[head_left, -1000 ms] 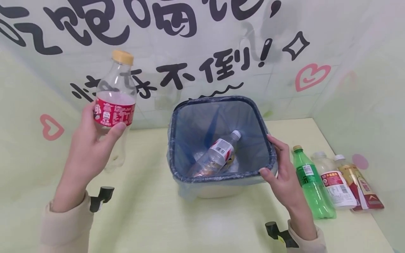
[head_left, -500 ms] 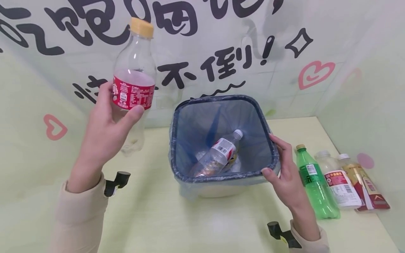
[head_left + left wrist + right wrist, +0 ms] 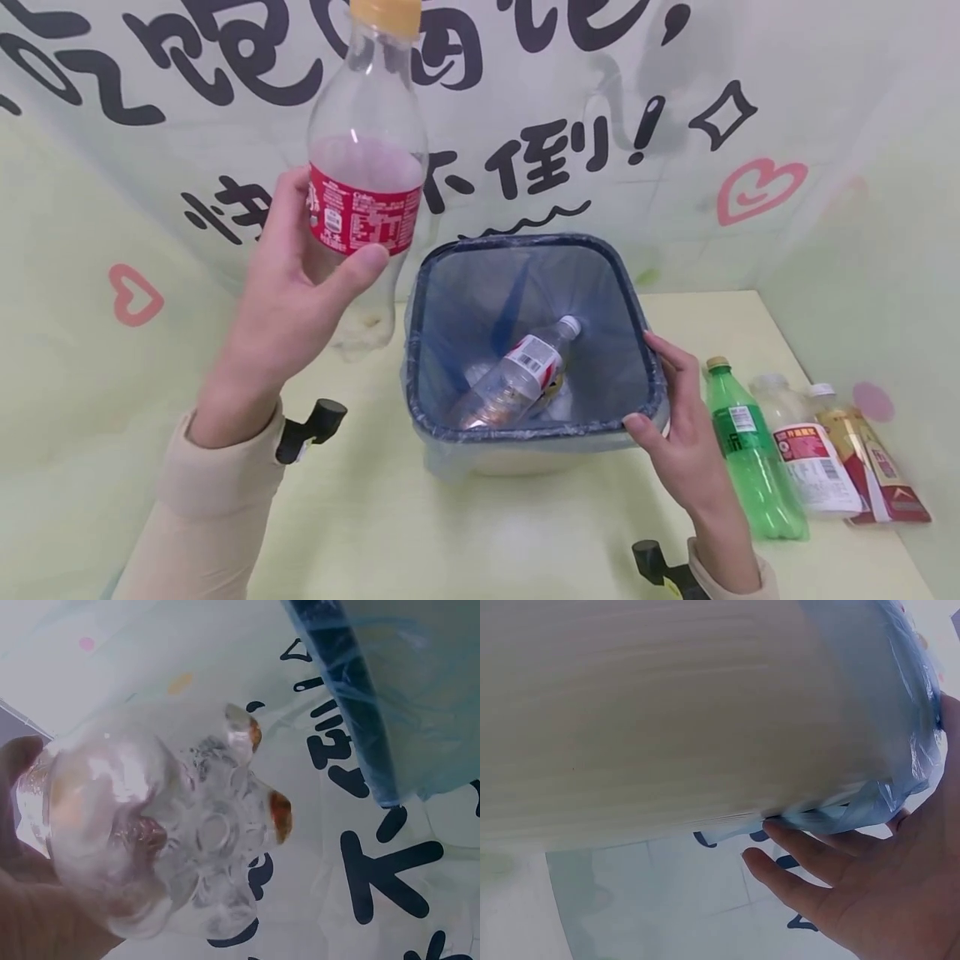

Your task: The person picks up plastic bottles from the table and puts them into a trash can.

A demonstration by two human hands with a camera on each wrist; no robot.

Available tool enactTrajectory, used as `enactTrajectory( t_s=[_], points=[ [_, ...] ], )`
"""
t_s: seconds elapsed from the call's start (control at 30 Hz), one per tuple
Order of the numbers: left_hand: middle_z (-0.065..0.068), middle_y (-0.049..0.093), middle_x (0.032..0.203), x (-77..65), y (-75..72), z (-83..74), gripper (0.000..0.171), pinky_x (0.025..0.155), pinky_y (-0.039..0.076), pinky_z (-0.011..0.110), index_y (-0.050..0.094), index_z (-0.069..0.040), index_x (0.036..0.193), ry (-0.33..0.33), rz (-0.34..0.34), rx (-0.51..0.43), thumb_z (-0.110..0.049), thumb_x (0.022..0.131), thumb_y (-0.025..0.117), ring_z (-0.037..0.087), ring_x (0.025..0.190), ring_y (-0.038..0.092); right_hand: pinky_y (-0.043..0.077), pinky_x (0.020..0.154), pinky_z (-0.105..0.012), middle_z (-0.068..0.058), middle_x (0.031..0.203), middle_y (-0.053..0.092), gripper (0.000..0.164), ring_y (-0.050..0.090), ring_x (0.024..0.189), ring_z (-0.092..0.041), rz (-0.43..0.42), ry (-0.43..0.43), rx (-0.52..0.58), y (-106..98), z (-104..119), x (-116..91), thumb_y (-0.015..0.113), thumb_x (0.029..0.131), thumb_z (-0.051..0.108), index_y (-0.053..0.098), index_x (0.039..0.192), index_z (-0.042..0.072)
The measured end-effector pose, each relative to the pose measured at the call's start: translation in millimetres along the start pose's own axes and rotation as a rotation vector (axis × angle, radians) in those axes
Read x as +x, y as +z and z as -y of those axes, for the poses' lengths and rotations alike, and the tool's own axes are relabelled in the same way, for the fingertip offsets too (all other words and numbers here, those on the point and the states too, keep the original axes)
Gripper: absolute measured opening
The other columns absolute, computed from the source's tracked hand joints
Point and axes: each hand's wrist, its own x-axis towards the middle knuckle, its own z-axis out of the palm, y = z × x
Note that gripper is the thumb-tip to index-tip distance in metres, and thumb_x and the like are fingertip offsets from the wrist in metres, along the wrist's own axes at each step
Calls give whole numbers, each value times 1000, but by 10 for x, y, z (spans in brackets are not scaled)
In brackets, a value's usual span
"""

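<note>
My left hand (image 3: 281, 308) grips an upright, clear plastic Coke bottle (image 3: 369, 108) with a red label and yellow cap, left of the trash bin (image 3: 525, 434). The bottle's base, ribbed and see-through, faces the camera in the left wrist view, with the thumb at its far side. My right hand (image 3: 686, 446) holds the bin's right front corner, thumb at the rim and fingers along the side. In the right wrist view, the fingers spread beside the pale bin wall (image 3: 667, 712) under the blue liner (image 3: 915, 757). A white-capped clear bottle (image 3: 502, 387) lies inside the bin.
Right of the bin lie a green bottle (image 3: 757, 467), a white-labelled bottle (image 3: 817, 475) and a gold-and-red pouch (image 3: 885, 475). All stand on a pale tabletop (image 3: 480, 542), with a lettered wall (image 3: 667, 233) behind and side panels at left and right.
My left hand has carried the Coke bottle up and to the right, closer to the bin and camera. The right hand keeps its place on the rim; the view shifts slightly.
</note>
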Motion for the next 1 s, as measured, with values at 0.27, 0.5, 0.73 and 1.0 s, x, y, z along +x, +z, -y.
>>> enactTrajectory(
  t_s=[0.27, 0.5, 0.73, 1.0],
  points=[
    [16, 46, 137, 45, 182, 36, 54, 92, 52, 34, 39, -9, 137, 65, 34, -36, -1, 89, 64, 37, 122, 49, 39, 100, -22, -12, 144, 45, 76, 48, 122, -20, -6, -8, 0, -18, 7, -25, 68, 86, 6, 31, 152, 13],
    [14, 47, 136, 51, 239, 58, 56, 93, 51, 36, 37, -8, 140, 47, 72, 21, -1, 90, 62, 35, 121, 49, 41, 97, -21, -11, 143, 47, 81, 51, 118, -17, 27, -37, -62, -26, 5, 1, 68, 81, -2, 31, 152, 12],
    [3, 53, 132, 62, 264, 31, 57, 97, 47, 39, 41, -4, 141, 42, 72, 251, -11, 90, 66, 22, 117, 55, 40, 97, -20, -9, 142, 48, 83, 52, 117, -14, 39, -42, -81, -43, -6, 10, 68, 78, -8, 31, 151, 9],
    [3, 53, 133, 74, 337, 20, 67, 100, 47, 39, 37, -3, 144, 28, 88, 255, 0, 85, 71, 19, 119, 56, 39, 98, -21, -10, 140, 48, 84, 52, 117, -14, 45, -42, -71, -72, -17, 35, 68, 77, -10, 31, 150, 7]
  ],
)
